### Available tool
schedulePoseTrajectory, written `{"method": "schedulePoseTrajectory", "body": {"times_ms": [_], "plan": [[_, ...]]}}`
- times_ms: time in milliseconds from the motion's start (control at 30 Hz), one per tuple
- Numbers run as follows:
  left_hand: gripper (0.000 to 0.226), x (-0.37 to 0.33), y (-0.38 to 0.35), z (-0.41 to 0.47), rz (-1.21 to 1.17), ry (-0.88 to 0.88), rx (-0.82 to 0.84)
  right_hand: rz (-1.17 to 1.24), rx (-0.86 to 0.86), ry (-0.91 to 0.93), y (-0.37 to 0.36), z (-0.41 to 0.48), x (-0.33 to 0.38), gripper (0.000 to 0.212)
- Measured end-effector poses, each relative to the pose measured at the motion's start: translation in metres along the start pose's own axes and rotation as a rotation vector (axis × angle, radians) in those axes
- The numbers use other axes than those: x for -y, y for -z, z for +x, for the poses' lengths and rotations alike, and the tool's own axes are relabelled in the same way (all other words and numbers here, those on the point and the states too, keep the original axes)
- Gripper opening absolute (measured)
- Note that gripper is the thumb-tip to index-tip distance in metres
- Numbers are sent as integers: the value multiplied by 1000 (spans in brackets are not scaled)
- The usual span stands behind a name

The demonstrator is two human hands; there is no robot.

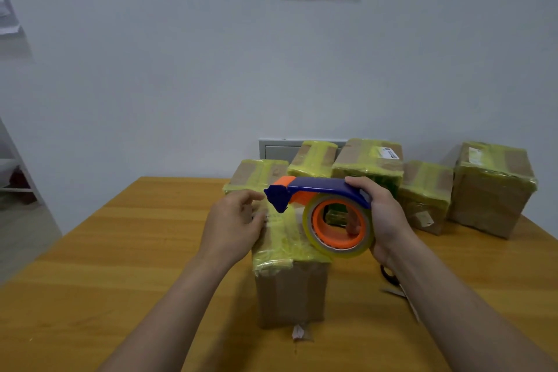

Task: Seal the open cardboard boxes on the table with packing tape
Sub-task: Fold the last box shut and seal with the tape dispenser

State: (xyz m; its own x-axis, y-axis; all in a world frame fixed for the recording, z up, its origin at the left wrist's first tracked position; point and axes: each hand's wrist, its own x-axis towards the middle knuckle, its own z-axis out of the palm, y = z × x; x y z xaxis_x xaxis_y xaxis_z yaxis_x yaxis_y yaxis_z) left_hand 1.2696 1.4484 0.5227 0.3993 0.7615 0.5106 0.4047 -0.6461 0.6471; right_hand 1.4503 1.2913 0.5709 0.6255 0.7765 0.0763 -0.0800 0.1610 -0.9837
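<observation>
A wooden table [120, 251] runs from the left edge across the room, set against a pale wall; a person's left hand [234, 225] reaches in over it, fingers relaxed and loosely bent, laid flat on the left part of the top of the near cardboard box [291, 293]. The box stands upright at the centre of the table, its top already covered with strips of yellowish tape that fold over the front edge; a small scrap of paper [299, 333] lies on the table just in front of it. Above the box top is a blue-and-orange tape dispenser [317, 187], its cutter end pointing left, just beside the left thumb, its roll of packing tape [347, 252] touching or nearly touching the right side of the box top. The right hand [383, 214] grips the dispenser, thumb over the blue handle, fingers curled under it and showing through the orange core. Behind, five more boxes line the far edge, each banded in yellowish tape: the first [256, 174], second [314, 158], third [367, 164], fourth [425, 193] and, farthest right, the fifth [492, 190]. A pair of scissors [388, 276] lies partly hidden under the right forearm.
</observation>
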Motion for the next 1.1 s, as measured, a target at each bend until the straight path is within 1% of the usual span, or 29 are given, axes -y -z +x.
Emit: {"method": "schedulePoseTrajectory", "body": {"times_ms": [33,67,133,167,233,267,367,467,533,700,800,867,1000,1100], "plan": [[17,-5,3,0,-137,69,-7,10,22,1,1,-1,0,32],[14,-13,7,1,-349,186,-3,21,40,3,1,-2,0,31],[19,-31,17,1,-812,464,93,48,59,10,0,-3,0,31],[24,-38,23,0,-969,550,169,49,66,17,-1,-4,1,31],[31,-44,31,-3,-1179,605,295,31,81,41,-4,-6,4,30],[33,-45,34,-5,-1272,618,320,26,90,56,-5,-7,5,31],[33,-47,42,-10,-1457,702,319,25,147,109,-8,-11,11,28],[33,-49,45,-15,-1562,740,329,15,189,130,-8,-14,14,30],[37,-51,46,-18,-1608,753,342,28,194,132,-8,-16,14,31],[46,-57,46,-24,-1629,770,356,46,217,129,-4,-21,15,35],[46,-57,41,-29,-1690,782,349,75,223,116,-4,-24,17,35],[41,-56,39,-32,-1710,779,368,90,220,107,-3,-26,19,34],[26,-55,43,-32,-1593,775,381,52,233,109,0,-31,20,33],[25,-54,45,-31,-1377,742,354,24,237,119,1,-36,20,30]]}}
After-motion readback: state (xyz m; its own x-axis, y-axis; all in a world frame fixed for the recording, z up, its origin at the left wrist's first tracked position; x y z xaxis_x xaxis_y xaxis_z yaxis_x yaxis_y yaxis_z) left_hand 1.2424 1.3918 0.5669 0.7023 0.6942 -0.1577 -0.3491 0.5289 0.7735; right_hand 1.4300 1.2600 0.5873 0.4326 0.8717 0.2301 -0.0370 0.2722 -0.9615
